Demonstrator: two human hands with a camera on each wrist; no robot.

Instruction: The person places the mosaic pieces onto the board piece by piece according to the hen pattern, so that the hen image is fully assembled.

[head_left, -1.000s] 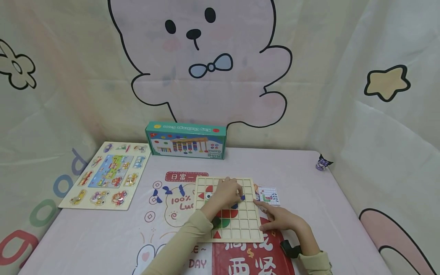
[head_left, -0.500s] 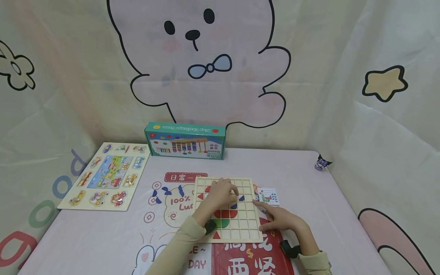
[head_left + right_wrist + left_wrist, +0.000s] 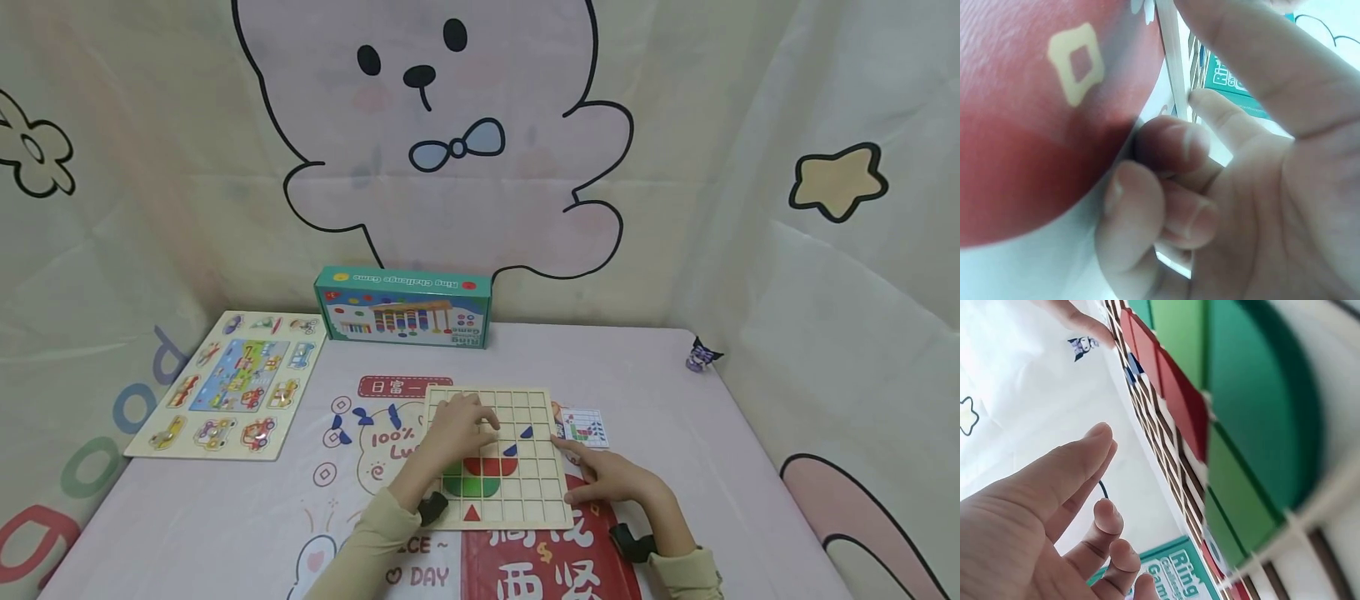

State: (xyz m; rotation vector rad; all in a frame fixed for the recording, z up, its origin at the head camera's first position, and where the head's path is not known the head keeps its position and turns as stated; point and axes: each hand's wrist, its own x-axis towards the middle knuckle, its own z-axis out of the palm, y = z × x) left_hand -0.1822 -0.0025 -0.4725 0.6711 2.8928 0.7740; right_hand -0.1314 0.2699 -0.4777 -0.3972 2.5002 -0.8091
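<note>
A pale wooden grid board [image 3: 536, 492] lies on the table, with red pieces [image 3: 495, 467], green pieces [image 3: 480, 487], a red triangle [image 3: 472, 514] and two small blue pieces [image 3: 527, 432] in its cells. Over the upper left of the board is my left hand [image 3: 457, 429], hiding some cells. In the left wrist view its fingers are loosely bent, with thumb and index tips close together and nothing between them. My right hand [image 3: 615, 477] rests at the board's right edge, index finger and thumb against it. The right wrist view shows its other fingers [image 3: 1179, 147] curled in, holding nothing.
A small printed card [image 3: 587, 427] lies just beyond the board's right edge. At the back stands a green Ring Challenge Game box [image 3: 405, 308]. A vehicle puzzle board [image 3: 225, 387] lies at left, and a purple wrapped item [image 3: 702, 356] sits far right.
My left hand has left the blue piece at the board's upper right and moved left, baring that piece and more of the red and green ones. My right hand stays put.
</note>
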